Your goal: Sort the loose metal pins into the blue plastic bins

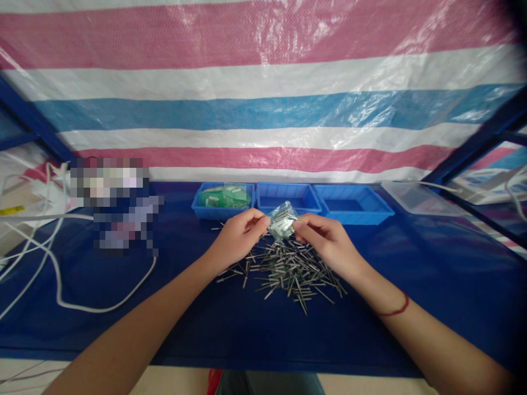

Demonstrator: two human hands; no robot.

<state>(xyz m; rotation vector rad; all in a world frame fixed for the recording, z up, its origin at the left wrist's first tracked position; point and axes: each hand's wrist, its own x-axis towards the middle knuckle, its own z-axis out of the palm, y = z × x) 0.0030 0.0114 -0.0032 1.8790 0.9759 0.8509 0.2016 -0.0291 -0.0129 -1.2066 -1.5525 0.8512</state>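
Observation:
A small clear plastic bag [282, 220] with metal pins inside is held up between both hands over the blue table [411, 285]. My left hand [236, 238] pinches its left edge with the fingers closed. My right hand [329, 241] pinches its right edge the same way. Directly beneath the hands lies a loose heap of thin metal pins [288, 271], spread on the blue cloth. A red thread is tied round my right wrist.
Three blue trays stand in a row behind the hands: the left tray [201, 207] holds green packets, the middle tray [288, 197] and right tray [354, 204] look bare. A clear lid [420, 198] lies at the far right. White cables [61, 285] loop on the left. A striped tarp hangs behind.

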